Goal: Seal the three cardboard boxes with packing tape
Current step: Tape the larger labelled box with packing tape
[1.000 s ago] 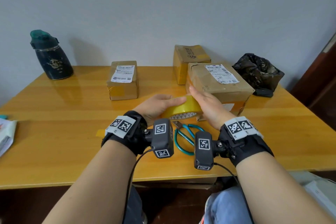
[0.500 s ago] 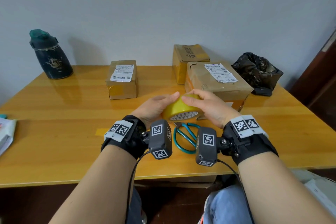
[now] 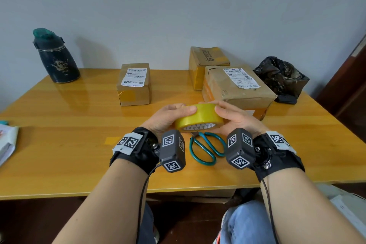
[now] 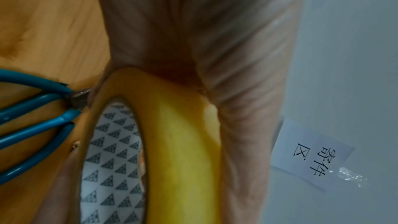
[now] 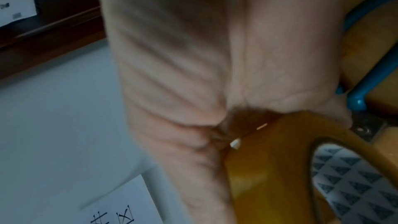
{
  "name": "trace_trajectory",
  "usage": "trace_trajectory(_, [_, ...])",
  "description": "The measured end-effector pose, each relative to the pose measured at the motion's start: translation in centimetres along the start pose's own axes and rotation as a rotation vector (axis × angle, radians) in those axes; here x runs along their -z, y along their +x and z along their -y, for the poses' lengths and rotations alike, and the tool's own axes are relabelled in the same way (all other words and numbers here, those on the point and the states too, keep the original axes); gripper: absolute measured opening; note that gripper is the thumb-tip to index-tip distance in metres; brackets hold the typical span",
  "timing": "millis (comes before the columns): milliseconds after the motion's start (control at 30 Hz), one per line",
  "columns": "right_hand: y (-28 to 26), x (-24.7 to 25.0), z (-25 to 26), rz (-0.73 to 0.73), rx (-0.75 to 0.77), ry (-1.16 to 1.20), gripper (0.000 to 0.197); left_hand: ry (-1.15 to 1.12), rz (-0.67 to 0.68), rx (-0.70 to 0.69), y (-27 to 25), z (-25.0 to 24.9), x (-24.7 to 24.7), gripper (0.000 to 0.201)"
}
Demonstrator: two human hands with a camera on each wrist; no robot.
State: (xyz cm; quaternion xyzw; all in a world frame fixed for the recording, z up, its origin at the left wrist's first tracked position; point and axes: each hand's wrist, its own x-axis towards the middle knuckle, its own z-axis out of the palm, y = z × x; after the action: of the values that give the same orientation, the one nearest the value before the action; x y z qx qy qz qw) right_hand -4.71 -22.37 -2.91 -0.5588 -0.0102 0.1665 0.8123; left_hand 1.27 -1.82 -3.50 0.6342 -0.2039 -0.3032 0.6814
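A yellow roll of packing tape [image 3: 200, 118] with a triangle-printed core is held just above the table, in front of me. My left hand [image 3: 170, 115] grips its left side and my right hand [image 3: 233, 115] grips its right side, fingers curled over the outer face. The wrist views show the tape roll [image 4: 176, 151] [image 5: 269, 168] against each palm. Three cardboard boxes stand behind: a small labelled box [image 3: 133, 84] at centre left, a large labelled box [image 3: 235, 87] just beyond the roll, and a taped brown box [image 3: 208, 59] behind that.
Teal-handled scissors [image 3: 206, 148] lie on the wooden table [image 3: 69, 134] under my hands. A dark bottle [image 3: 55, 57] stands at the back left, a crumpled black bag [image 3: 281, 77] at the back right, and papers [image 3: 6, 140] at the left edge.
Both hands have drawn the tape roll away from the large box, towards me and slightly up, and tilted it so its outer face shows.
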Motion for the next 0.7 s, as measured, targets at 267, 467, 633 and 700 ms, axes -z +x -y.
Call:
trace_trajectory(267, [0.5, -2.3, 1.3, -0.129, -0.029, -0.558, 0.036, -0.035, -0.027, 0.01, 0.6, 0.0, 0.0, 0.027])
trace_trajectory(467, [0.4, -1.7, 1.0, -0.001, -0.036, -0.37, 0.04, -0.049, -0.002, 0.034, -0.2, 0.1, 1.1, 0.05])
trace_trajectory(633, [0.3, -0.9, 0.8, -0.01, -0.032, -0.26, 0.062, -0.167, -0.048, 0.064, -0.7, 1.3, 1.1, 0.089])
trace_trajectory(700, [0.6, -1.0, 0.3, -0.099, 0.001, -0.225, 0.056, -0.122, -0.156, 0.073, -0.2, 0.8, 0.6, 0.07])
